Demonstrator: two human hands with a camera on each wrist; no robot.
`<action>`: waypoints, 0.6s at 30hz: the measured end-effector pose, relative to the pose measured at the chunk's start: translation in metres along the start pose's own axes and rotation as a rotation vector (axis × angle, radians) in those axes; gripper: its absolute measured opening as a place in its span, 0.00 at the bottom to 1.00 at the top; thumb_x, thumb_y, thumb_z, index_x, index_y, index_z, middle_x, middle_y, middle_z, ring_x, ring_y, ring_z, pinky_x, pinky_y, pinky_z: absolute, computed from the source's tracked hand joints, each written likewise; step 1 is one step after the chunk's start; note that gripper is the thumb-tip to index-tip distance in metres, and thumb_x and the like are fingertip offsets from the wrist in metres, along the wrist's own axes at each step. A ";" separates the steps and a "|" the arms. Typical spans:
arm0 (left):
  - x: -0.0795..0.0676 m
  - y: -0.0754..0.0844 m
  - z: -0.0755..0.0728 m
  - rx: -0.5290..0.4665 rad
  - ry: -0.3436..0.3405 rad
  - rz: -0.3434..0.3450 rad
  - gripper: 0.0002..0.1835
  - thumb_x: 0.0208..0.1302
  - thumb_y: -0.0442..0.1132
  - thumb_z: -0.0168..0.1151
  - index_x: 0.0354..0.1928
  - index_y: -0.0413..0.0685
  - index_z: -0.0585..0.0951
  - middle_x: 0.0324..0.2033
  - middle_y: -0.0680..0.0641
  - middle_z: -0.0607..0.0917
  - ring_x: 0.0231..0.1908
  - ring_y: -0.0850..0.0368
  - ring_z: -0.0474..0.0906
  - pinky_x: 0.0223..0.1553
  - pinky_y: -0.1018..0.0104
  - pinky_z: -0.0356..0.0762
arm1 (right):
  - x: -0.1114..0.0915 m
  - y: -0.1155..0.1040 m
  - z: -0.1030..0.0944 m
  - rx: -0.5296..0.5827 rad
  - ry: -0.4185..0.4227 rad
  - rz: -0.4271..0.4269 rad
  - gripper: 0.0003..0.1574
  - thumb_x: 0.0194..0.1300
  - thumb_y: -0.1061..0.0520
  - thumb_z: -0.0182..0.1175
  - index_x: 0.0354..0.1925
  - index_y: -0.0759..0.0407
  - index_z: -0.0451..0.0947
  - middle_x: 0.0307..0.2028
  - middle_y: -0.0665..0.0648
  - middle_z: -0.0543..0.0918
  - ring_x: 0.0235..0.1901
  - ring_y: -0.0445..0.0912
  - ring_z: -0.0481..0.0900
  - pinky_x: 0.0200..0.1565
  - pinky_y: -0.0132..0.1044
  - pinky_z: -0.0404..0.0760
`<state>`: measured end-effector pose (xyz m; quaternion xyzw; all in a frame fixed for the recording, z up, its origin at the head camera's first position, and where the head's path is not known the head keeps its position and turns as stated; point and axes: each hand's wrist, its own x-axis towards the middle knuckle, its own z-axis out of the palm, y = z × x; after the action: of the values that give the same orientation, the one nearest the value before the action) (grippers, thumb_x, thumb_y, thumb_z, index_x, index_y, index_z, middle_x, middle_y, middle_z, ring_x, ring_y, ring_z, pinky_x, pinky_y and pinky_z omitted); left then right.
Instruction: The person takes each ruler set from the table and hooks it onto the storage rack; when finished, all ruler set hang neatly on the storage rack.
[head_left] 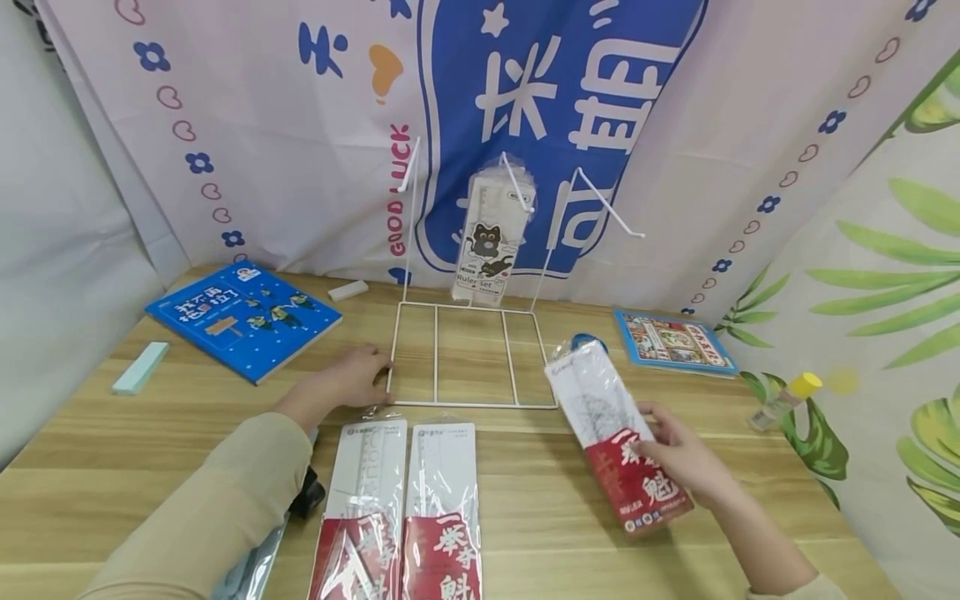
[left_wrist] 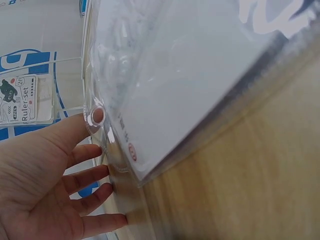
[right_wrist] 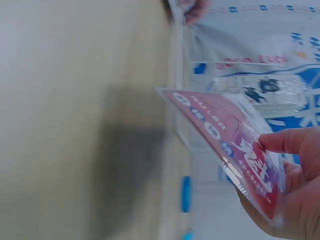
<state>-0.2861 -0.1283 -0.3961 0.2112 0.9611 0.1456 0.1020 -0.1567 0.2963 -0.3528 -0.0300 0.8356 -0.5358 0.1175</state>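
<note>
My right hand (head_left: 686,458) holds a ruler set packet (head_left: 615,437), white above and red below, pinched between thumb and fingers and raised over the table's right side. In the right wrist view the packet's red end (right_wrist: 235,142) tilts over the tabletop. My left hand (head_left: 347,379), fingers spread, is at the left edge of the white wire rack (head_left: 472,404). A black-cat ruler set (head_left: 491,237) hangs from the rack's middle hook. Two more red-and-white ruler sets (head_left: 363,483) (head_left: 442,475) lie side by side in front of the rack.
On the left are a blue book (head_left: 243,321), a white block (head_left: 348,290) and a pale blue stick (head_left: 141,367). At right lie a blue-edged booklet (head_left: 675,342) and a yellow-capped tube (head_left: 783,402). A dark object (head_left: 306,497) is beneath the left forearm. Printed cloth hangs behind.
</note>
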 end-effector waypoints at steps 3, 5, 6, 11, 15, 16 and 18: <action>0.000 0.000 0.000 -0.003 0.000 -0.002 0.32 0.54 0.47 0.64 0.57 0.36 0.70 0.58 0.27 0.61 0.58 0.33 0.57 0.58 0.44 0.58 | -0.003 -0.018 -0.013 -0.001 0.092 -0.050 0.34 0.60 0.67 0.51 0.62 0.68 0.50 0.40 0.66 0.77 0.27 0.49 0.79 0.26 0.43 0.81; -0.001 0.001 -0.001 -0.004 0.000 -0.001 0.32 0.54 0.47 0.64 0.57 0.36 0.69 0.58 0.27 0.61 0.58 0.33 0.57 0.58 0.44 0.58 | -0.006 -0.029 -0.020 0.000 0.157 -0.119 0.31 0.62 0.66 0.50 0.61 0.65 0.54 0.38 0.59 0.79 0.27 0.47 0.79 0.26 0.42 0.81; -0.001 0.001 -0.001 -0.005 0.000 0.000 0.32 0.54 0.47 0.64 0.57 0.36 0.69 0.58 0.27 0.61 0.58 0.32 0.57 0.58 0.44 0.58 | -0.008 -0.034 -0.023 0.010 0.182 -0.167 0.28 0.62 0.66 0.51 0.60 0.62 0.56 0.37 0.55 0.79 0.27 0.46 0.80 0.26 0.41 0.81; -0.003 0.002 -0.002 -0.002 0.004 0.001 0.31 0.54 0.46 0.64 0.57 0.35 0.70 0.58 0.27 0.62 0.58 0.32 0.57 0.58 0.44 0.58 | -0.016 -0.056 -0.036 0.101 0.248 -0.381 0.23 0.63 0.68 0.51 0.54 0.49 0.65 0.35 0.47 0.80 0.29 0.42 0.81 0.26 0.35 0.81; -0.004 0.003 -0.003 -0.003 0.006 0.002 0.31 0.54 0.46 0.64 0.57 0.35 0.70 0.58 0.27 0.61 0.58 0.32 0.57 0.58 0.43 0.58 | -0.019 -0.066 -0.043 0.135 0.259 -0.412 0.23 0.63 0.68 0.51 0.53 0.49 0.64 0.35 0.47 0.81 0.30 0.40 0.80 0.25 0.33 0.81; -0.004 0.004 -0.003 -0.005 0.005 0.003 0.31 0.54 0.46 0.64 0.57 0.35 0.69 0.58 0.27 0.61 0.58 0.32 0.57 0.58 0.43 0.58 | -0.019 -0.068 -0.044 0.136 0.258 -0.408 0.23 0.63 0.68 0.51 0.53 0.49 0.64 0.35 0.48 0.81 0.30 0.40 0.80 0.25 0.33 0.81; -0.004 0.005 -0.003 -0.008 0.004 0.003 0.31 0.54 0.46 0.64 0.57 0.35 0.69 0.58 0.26 0.61 0.58 0.32 0.57 0.58 0.43 0.58 | -0.018 -0.069 -0.046 0.117 0.255 -0.399 0.23 0.63 0.68 0.51 0.53 0.50 0.64 0.35 0.48 0.81 0.30 0.41 0.80 0.24 0.34 0.81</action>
<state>-0.2813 -0.1270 -0.3908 0.2118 0.9604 0.1500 0.1009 -0.1552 0.3107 -0.2694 -0.1198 0.7887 -0.5953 -0.0958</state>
